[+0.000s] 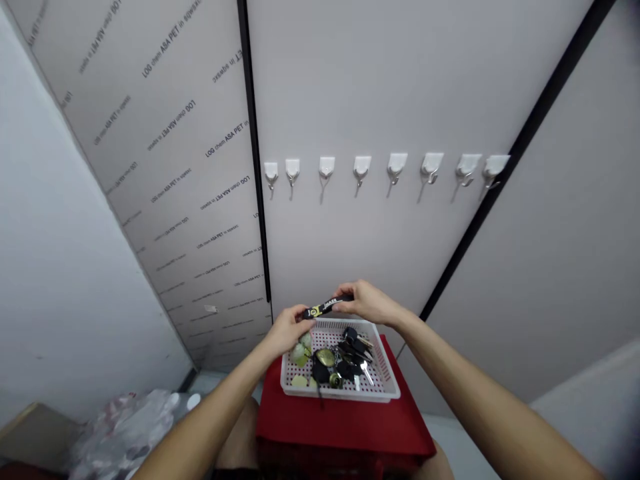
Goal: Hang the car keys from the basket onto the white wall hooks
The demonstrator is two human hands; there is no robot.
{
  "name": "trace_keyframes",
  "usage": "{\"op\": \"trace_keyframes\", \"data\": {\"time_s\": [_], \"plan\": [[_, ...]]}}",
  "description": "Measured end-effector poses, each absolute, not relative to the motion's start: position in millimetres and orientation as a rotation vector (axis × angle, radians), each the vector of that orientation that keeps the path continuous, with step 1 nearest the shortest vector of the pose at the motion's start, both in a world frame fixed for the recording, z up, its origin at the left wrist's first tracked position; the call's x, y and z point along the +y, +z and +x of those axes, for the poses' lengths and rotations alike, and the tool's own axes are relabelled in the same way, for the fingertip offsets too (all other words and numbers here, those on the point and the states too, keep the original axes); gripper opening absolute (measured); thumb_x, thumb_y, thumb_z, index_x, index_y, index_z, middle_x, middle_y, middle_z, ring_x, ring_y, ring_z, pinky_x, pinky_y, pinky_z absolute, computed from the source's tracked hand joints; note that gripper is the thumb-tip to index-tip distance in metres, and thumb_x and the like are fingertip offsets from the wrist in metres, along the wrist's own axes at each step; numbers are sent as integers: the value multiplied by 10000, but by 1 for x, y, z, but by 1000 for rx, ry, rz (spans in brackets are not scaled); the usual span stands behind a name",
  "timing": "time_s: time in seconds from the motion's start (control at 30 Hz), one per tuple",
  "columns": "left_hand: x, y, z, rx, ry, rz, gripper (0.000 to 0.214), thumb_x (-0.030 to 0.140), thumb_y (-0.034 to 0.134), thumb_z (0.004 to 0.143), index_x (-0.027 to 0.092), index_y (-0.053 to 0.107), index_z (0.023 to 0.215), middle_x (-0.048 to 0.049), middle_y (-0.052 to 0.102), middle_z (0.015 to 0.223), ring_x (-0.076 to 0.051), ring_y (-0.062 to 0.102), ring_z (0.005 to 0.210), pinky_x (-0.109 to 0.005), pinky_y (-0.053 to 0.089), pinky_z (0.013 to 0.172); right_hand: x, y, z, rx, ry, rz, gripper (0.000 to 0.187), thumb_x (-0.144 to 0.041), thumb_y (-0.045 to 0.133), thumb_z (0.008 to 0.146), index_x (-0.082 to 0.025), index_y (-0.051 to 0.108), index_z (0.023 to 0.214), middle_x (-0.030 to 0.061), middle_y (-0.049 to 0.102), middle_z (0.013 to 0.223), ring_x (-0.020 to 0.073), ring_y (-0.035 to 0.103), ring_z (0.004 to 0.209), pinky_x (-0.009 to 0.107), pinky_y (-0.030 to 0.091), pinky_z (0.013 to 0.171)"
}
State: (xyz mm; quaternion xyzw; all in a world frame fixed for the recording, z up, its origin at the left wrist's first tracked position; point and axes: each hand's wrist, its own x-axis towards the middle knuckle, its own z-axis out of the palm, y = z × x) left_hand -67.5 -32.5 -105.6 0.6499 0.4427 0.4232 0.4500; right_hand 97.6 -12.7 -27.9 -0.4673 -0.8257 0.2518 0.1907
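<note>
A short black strap [327, 306] with white and yellow lettering is stretched above the far rim of a white plastic basket [345, 398]. My left hand [290, 330] pinches its left end, and my right hand [367, 302] grips the right end. Inside the basket lie keys [367, 373], dark key fobs [357, 343], a gold-coloured oval piece [325, 357] and a small round brassy item [335, 381]. Pale green trinkets [301, 350] rest at its left side, just below my left hand. Whether anything hangs from the strap's ends is hidden by my fingers.
The basket stands on a red-covered stool or small table [325, 427] between my legs. Several white adhesive hooks [362, 170] run in a row along the grey panel [345, 247] ahead. Clear plastic bags [135, 427] lie on the floor at left, near a cardboard box [37, 437].
</note>
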Motion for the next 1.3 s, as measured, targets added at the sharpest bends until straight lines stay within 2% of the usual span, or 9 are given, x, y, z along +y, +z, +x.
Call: {"op": "trace_keyframes", "data": {"time_s": [0.1,0.3,0.43,0.57,0.67,0.87,0.97,1.17,1.3], "plan": [[-36,-100,-60,970,1088,1585,228,181,511,579,128,502,800,-7,516,695,-88,443,618,-186,348,565,-13,-24,90,-2245,633,-1279,192,-307,524,539,-153,561,647,-1,543,581,93,444,522,208,327,492],[-26,-68,-58,878,1262,1424,240,251,495,602,105,483,792,22,463,524,-72,426,501,-204,348,518,3,0,58,-1921,745,-1007,254,-209,512,547,-168,450,790,-57,456,507,65,430,439,207,356,459],[-19,-28,-66,818,1457,1281,276,313,497,592,114,479,781,34,455,515,-66,435,474,-201,351,495,14,32,30,-1706,933,-776,243,-219,532,529,-172,363,698,-74,440,515,52,443,414,196,373,432],[-10,5,-80,791,1631,1173,256,339,505,577,119,479,705,42,454,501,-47,424,430,-186,340,465,24,64,-1,-1683,886,-717,221,-258,526,546,-170,373,681,-76,432,474,61,443,386,197,365,399],[1,22,-93,775,1749,1078,249,340,493,581,120,476,698,45,451,493,-36,412,403,-168,314,421,34,84,-19,-1751,622,-795,179,-300,491,592,-165,420,686,-50,465,488,68,443,390,208,363,409],[27,41,-116,820,1844,937,201,325,469,594,126,442,617,46,447,467,-31,401,370,-158,286,384,46,111,-37,-2001,-429,-1005,188,-341,422,670,-193,525,723,35,572,695,147,492,651,262,324,548],[34,43,-119,853,1814,938,193,315,477,590,128,430,586,47,445,450,-31,390,355,-160,281,378,50,114,-41,-2037,-764,-1106,218,-320,385,702,-175,547,710,71,571,721,179,474,714,301,285,601],[43,30,-118,941,1655,1115,160,273,460,604,126,435,546,40,432,413,-61,408,365,-185,300,393,54,109,-42,-2083,-944,-1104,334,-313,286,750,-152,570,680,89,547,750,200,422,777,347,216,657],[46,23,-118,1072,1665,1250,132,202,434,616,119,456,516,24,453,448,-73,436,436,-207,346,479,42,103,-28,-2077,-932,-1007,302,-299,287,752,-160,554,775,73,522,820,199,388,816,368,184,702]]}}
